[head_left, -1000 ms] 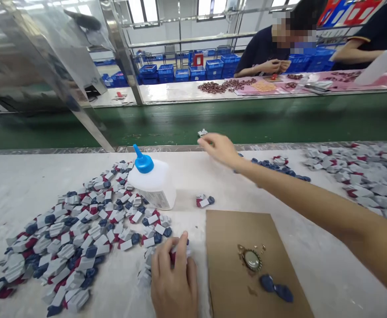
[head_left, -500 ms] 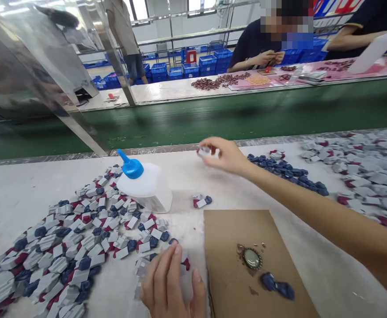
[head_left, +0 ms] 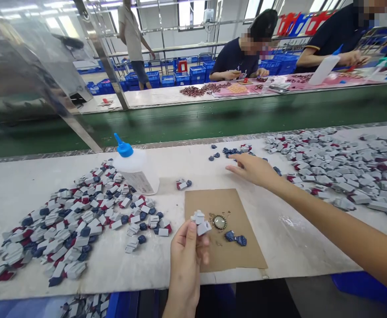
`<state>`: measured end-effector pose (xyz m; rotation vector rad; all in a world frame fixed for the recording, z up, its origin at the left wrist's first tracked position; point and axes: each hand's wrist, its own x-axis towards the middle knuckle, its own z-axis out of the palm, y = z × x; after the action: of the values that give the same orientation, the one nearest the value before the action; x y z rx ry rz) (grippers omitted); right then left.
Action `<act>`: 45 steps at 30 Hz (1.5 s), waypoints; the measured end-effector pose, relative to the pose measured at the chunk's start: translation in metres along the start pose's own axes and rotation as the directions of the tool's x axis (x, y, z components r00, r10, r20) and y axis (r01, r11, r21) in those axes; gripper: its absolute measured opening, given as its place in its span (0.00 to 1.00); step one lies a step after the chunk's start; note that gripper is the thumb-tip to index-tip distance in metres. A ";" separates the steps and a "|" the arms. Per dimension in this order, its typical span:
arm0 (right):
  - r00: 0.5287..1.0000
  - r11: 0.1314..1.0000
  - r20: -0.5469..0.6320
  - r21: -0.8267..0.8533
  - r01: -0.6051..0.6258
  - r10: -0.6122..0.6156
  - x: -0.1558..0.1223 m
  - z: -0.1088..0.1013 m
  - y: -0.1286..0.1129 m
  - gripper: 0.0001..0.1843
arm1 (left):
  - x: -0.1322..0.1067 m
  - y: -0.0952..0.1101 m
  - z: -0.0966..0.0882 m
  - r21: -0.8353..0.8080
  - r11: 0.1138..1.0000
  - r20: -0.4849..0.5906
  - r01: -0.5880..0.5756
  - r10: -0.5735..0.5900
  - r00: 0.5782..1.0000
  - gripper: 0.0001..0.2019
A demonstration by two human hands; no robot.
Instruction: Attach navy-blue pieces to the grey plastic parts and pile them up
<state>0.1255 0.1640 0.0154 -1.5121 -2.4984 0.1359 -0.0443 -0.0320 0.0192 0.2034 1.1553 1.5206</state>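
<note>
My left hand is closed on a small light-grey block piece, held above the left part of a brown cardboard sheet. Out over the table, my right hand has its index finger and thumb apart, the fingertip at a group of dark blue knotted pieces; its other fingers are partly hidden. On the cardboard lie a round metal-rimmed dish of clear liquid and a dark blue bow-shaped piece. Just beyond the cardboard sits a grey, red and blue piece.
A white bottle with a blue nozzle stands beside a large heap of grey, red and blue pieces. Grey and red pieces spread over the right side. Across a green strip, people work at another table.
My left hand has lifted from the near edge of the heap with a grey piece. My right hand, earlier pinching a small piece, has moved to the blue pieces. The view has shifted.
</note>
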 end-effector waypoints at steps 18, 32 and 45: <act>0.921 0.755 0.290 0.656 0.006 -0.260 -0.076 -0.013 -0.066 0.11 | -0.005 0.001 -0.032 -0.121 0.991 -0.053 0.052 -0.059 0.997 0.12; 0.604 0.602 0.193 -0.079 0.795 -0.773 -0.084 0.001 -0.079 0.14 | -0.014 0.001 -0.027 0.007 0.999 -0.093 -0.045 0.045 0.995 0.12; 0.814 0.686 -0.170 0.460 0.564 -0.555 -0.099 -0.062 -0.114 0.07 | -0.020 0.003 -0.026 -0.007 0.996 0.132 0.087 -0.085 0.988 0.12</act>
<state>0.0858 0.0217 0.0842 -0.5059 -2.5136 0.5987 -0.0572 -0.0625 0.0172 0.2381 1.0365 1.4172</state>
